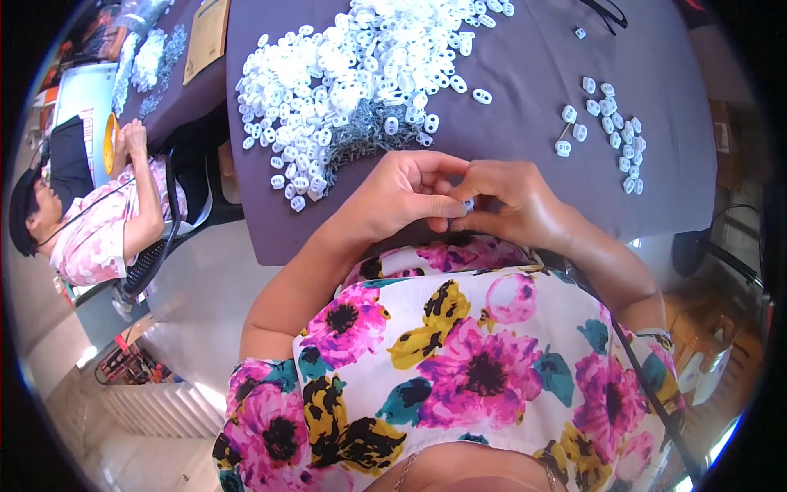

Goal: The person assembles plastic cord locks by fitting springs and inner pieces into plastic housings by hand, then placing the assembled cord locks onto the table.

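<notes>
Right hand (515, 201) pinching a small pale piece (468, 206)

You hold the piece between your right thumb and fingers, above the near edge of the dark-covered table (508, 123). Your left hand (402, 197) is curled against the right, its thumb tip at the piece; you cannot tell whether it grips too. Beyond it, far and left, spreads a heap of white oval pieces (303, 82), with a patch of thin grey pieces (369, 135) on its near side. Right of your hands lies a loose cluster of white pieces (627, 148). At far left sits another person (115, 221) by a yellow rim (111, 143).
</notes>
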Action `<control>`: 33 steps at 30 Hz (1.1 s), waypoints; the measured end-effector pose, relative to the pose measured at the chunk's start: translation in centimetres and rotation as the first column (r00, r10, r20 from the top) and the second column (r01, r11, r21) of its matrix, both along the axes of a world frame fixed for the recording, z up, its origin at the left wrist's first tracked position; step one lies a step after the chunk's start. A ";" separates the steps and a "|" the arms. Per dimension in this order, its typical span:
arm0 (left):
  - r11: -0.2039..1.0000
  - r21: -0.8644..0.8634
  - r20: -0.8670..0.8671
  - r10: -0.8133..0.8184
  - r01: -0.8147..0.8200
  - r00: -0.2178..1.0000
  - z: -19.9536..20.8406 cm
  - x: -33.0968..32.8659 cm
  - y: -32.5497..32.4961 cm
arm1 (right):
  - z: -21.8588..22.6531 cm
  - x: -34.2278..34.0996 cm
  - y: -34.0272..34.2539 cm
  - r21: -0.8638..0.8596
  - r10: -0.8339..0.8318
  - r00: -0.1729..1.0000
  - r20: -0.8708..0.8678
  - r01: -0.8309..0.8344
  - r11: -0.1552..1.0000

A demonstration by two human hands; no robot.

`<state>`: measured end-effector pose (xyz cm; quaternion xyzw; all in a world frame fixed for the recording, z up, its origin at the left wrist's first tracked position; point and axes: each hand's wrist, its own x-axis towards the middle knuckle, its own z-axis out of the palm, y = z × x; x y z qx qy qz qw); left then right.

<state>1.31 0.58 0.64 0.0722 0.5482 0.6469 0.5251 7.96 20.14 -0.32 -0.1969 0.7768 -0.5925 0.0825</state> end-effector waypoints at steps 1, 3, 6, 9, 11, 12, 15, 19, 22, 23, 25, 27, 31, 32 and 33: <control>1.000 -0.001 0.038 -0.013 0.013 0.999 -0.1 0.1 0.1 | -0.3 0.3 0.1 0.011 -0.018 0.998 -0.056 0.018 1.000; 1.000 0.000 0.082 -0.021 0.021 0.996 -0.3 0.3 0.4 | -0.1 0.7 0.4 -0.005 -0.035 0.999 -0.030 0.035 0.999; 0.999 -0.036 -0.042 -0.019 0.017 0.999 -0.1 0.7 1.4 | -0.1 1.3 0.7 -0.025 -0.084 0.994 0.071 0.086 0.996; 0.998 0.067 0.006 -0.019 0.019 1.000 -0.7 0.3 1.5 | 0.0 1.5 0.9 -0.012 -0.138 0.989 0.045 0.139 0.990; 0.998 0.069 0.026 -0.009 0.007 1.000 -0.6 0.3 1.6 | 0.4 1.2 0.9 -0.022 -0.170 0.984 0.045 0.171 0.985; 0.996 0.082 -0.045 0.035 -0.032 0.998 -0.6 0.3 1.8 | 0.4 1.0 0.9 -0.017 -0.177 0.983 0.047 0.178 0.984; 0.991 0.105 -0.114 0.094 -0.082 0.989 0.3 0.0 1.9 | 0.6 0.4 0.8 -0.161 -0.193 0.963 0.188 0.225 0.961; 0.978 0.156 -0.123 0.159 -0.139 0.980 0.4 -0.1 1.6 | 1.6 0.0 0.7 -0.101 -0.186 0.979 0.080 0.194 0.976; 0.982 0.135 -0.180 0.155 -0.131 0.971 0.5 -0.3 1.7 | 1.3 -0.1 0.6 -0.110 -0.166 0.984 0.071 0.173 0.979; 0.982 0.148 -0.159 0.143 -0.120 0.977 0.2 -0.5 1.6 | 1.2 -0.2 0.3 -0.166 -0.162 0.984 0.080 0.174 0.971; 0.981 0.162 -0.133 0.130 -0.108 0.983 -0.2 -0.6 1.5 | 1.1 -0.3 0.2 -0.220 -0.159 0.983 0.092 0.176 0.960; 0.980 0.161 -0.096 0.136 -0.120 0.986 -0.3 -0.4 1.4 | 1.3 -0.4 0.3 -0.196 -0.134 0.990 0.045 0.140 0.971; 0.984 0.156 -0.048 0.097 -0.088 0.994 -0.8 -0.2 1.5 | 0.2 -0.3 0.6 -0.254 -0.090 0.990 0.112 0.117 0.960; 0.982 0.162 -0.085 0.107 -0.092 0.991 -0.5 0.0 1.6 | 0.3 -0.3 0.7 -0.263 -0.087 0.986 0.145 0.123 0.957; 0.981 0.165 -0.122 0.121 -0.100 0.985 -0.5 0.1 1.5 | 0.3 -0.4 0.6 -0.274 -0.079 0.981 0.179 0.127 0.953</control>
